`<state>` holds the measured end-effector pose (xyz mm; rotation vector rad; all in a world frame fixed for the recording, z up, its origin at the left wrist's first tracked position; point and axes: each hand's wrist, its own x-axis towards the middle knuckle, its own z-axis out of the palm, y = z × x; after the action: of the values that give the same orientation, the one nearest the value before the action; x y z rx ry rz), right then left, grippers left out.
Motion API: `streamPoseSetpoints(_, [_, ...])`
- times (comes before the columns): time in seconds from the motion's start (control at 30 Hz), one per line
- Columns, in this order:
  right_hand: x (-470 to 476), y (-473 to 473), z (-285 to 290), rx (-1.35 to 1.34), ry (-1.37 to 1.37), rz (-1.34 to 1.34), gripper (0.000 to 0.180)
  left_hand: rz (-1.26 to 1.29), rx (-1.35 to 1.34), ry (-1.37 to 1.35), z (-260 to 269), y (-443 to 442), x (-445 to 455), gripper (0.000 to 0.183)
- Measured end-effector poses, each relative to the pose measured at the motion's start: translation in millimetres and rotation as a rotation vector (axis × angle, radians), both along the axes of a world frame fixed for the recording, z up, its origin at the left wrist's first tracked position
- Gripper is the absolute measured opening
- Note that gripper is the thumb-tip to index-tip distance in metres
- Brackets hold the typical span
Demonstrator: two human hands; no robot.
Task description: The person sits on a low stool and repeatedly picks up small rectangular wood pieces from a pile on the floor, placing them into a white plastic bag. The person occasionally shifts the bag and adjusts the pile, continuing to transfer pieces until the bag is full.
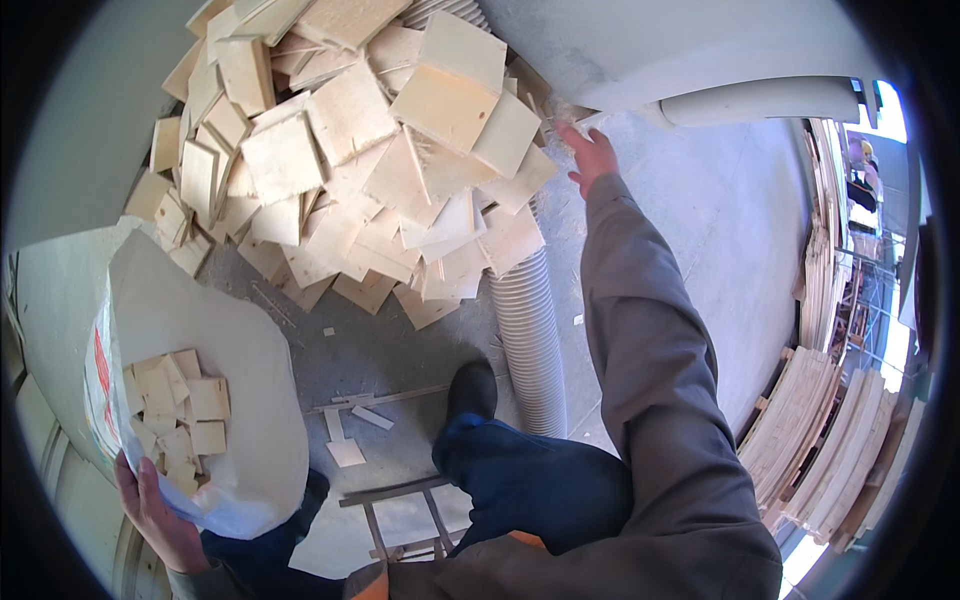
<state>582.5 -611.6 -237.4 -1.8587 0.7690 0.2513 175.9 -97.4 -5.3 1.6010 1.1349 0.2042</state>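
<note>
Before me rises a pile of pale wooden board offcuts (352,112), mostly flat squarish pieces leaning and overlapping at all angles. My left hand (157,510) grips the rim of a white woven sack (255,360), thumb inside and fingers outside. Several small wood pieces (176,412) lie in the bottom of the sack, whose mouth gapes wide. My right arm reaches forward, and my right hand (596,154) is just right of the pile, fingers apart, with nothing visible in it.
A ribbed flexible duct hose (529,345) runs out from under the pile. Thin wood scraps (345,450) lie on the floor near my boot (472,390). Stacked boards (787,427) stand at right, below a large pipe (757,101). A person (866,176) is far off.
</note>
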Motion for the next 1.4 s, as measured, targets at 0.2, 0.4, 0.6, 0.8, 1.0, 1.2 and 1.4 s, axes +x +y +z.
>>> streamPoseSetpoints(0.2, [38,-13,-63,-0.203,-0.107,0.503,0.114,-0.037,0.044,0.092,-4,7,6,0.050])
streamPoseSetpoints(0.4, [58,-16,-68,-0.149,-0.206,0.401,0.099,-0.058,-0.006,0.131,-10,11,8,0.050])
streamPoseSetpoints(0.6, [78,-6,-91,-0.093,-0.203,0.422,0.084,-0.106,0.140,0.282,-3,-4,32,0.045])
streamPoseSetpoints(0.8, [76,8,-82,0.124,-0.256,0.395,0.072,-0.096,0.157,0.315,-2,-11,41,0.041])
streamPoseSetpoints(1.0, [76,11,-70,0.184,-0.119,0.416,0.083,-0.150,0.188,0.398,-1,-12,46,0.045])
streamPoseSetpoints(1.2, [72,6,-64,0.101,-0.109,0.403,0.082,-0.112,0.036,0.196,-21,6,25,0.047])
streamPoseSetpoints(1.4, [62,10,-66,0.164,-0.202,0.327,0.072,-0.091,0.030,0.191,-23,0,32,0.046])
